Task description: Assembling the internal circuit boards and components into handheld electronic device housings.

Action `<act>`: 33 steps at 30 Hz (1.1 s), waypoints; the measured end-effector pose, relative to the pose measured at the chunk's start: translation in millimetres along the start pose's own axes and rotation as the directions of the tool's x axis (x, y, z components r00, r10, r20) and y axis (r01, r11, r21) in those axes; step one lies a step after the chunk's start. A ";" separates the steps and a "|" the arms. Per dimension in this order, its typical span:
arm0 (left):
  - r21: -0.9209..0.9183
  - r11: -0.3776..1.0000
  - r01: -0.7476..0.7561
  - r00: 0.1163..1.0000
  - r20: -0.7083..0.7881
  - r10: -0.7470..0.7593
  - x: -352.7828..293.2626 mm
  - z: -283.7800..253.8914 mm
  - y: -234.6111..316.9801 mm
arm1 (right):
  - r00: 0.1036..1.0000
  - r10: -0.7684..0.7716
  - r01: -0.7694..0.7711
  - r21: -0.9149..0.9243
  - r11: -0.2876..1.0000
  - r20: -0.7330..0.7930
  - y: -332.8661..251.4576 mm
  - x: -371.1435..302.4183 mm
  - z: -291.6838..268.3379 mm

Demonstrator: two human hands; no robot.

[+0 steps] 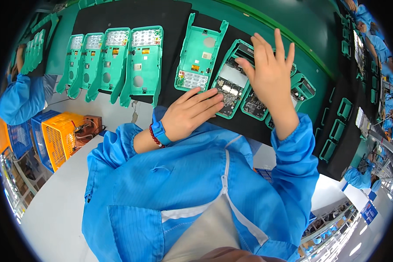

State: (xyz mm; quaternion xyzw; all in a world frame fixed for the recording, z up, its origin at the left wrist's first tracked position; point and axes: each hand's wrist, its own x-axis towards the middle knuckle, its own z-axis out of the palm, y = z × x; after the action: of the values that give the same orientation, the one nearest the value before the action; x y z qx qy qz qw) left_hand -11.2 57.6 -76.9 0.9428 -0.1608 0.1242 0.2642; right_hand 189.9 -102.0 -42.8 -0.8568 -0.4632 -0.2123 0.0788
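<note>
A green plastic housing (226, 97) fitted with a dark circuit board and a silvery-white plate lies on the black mat in front of me. My left hand (187, 114) is stretched out flat at its lower left edge, fingertips at the board. Over its upper right side is my right hand (268, 70), open with fingers spread; the thumb reaches above the housing, and whether it touches cannot be seen. Between my left hand and the far edge lies a green cover shell (201, 54) with a clear keypad. More housings with boards (254, 106) sit partly hidden beneath my right forearm.
Several green shells with keypads (145, 61) stand in a row on the black mat (172, 26) at the left. A yellow crate (56, 139) is beside the table at the lower left. People in blue sleeves (22, 99) work at both sides. More green frames (337, 130) lie at the right.
</note>
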 end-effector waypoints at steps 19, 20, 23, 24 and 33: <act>-0.930 -0.335 -0.153 0.843 0.054 -0.535 0.7 -34.9 17.0 | 0.855 0.438 -0.353 0.930 0.100 0.278 -34.8 -80.4 -63.4; -0.945 -0.322 -0.051 0.848 0.129 -0.513 -3.7 -25.7 14.6 | 0.840 0.452 -0.375 0.923 0.086 0.300 -38.9 -80.9 -66.4; -0.744 -0.668 -0.005 0.854 0.344 -0.390 -14.9 -10.3 21.7 | 0.757 0.464 -0.521 0.853 0.004 0.460 -44.8 -60.1 -94.9; -0.680 -0.733 -0.028 0.879 0.333 -0.342 -15.7 -4.1 21.9 | 0.733 0.491 -0.578 0.812 0.084 0.470 -48.4 -57.0 -102.7; -0.580 -0.814 -0.035 0.871 0.382 -0.309 -37.1 20.3 16.4 | 0.816 0.528 -0.526 0.680 0.510 0.235 -71.1 -62.3 -109.4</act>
State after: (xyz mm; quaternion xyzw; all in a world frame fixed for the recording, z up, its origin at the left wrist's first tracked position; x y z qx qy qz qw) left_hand -48.2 42.3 -98.1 0.0563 0.0862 -0.0867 0.9909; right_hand 69.3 -145.9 23.7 -0.8540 -0.2254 0.0194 0.4685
